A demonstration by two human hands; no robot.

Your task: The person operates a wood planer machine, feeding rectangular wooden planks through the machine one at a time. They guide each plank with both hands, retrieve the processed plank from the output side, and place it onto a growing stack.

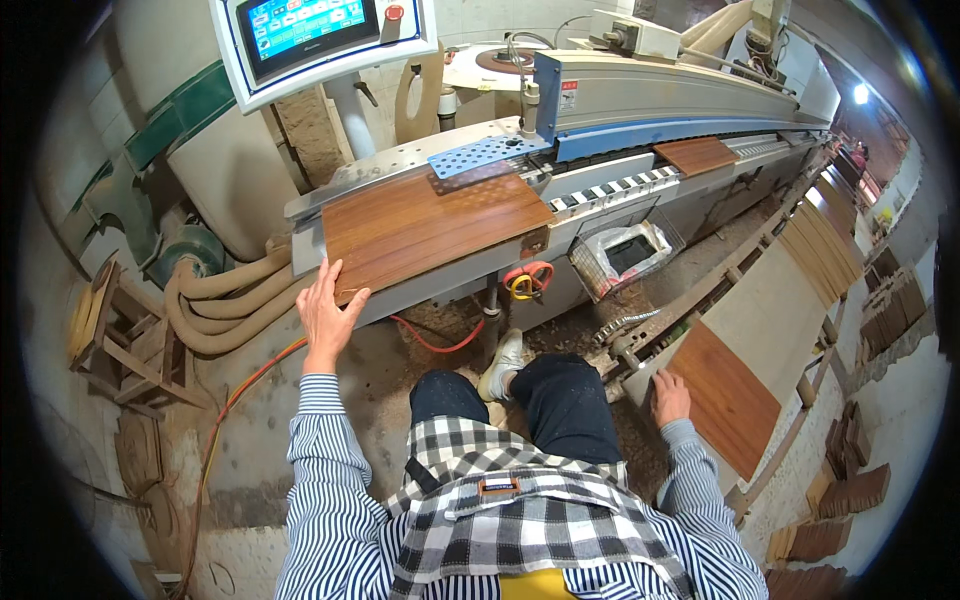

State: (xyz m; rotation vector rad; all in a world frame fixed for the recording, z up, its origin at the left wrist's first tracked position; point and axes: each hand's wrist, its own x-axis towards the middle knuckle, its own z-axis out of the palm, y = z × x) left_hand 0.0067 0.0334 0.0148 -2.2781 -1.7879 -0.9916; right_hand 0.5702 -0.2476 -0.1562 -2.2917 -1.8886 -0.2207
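My left hand touches the near left corner of a wood-grain board on the machine's infeed bed, its fingers spread and stretched out. The board lies flat, its far edge beneath a perforated blue plate. At lower right, my right hand rests at the left edge of a second wood-grain board, fingers slightly bent and apart. That board lies on a sloping grey-topped rack. Farther along the machine, another brown board lies on the track.
A touchscreen panel stands upper left. Hoses and a wooden stool are at left. A wire basket hangs below the machine. Board stacks lie at right. A red cable crosses the floor near my feet. A distant person is visible.
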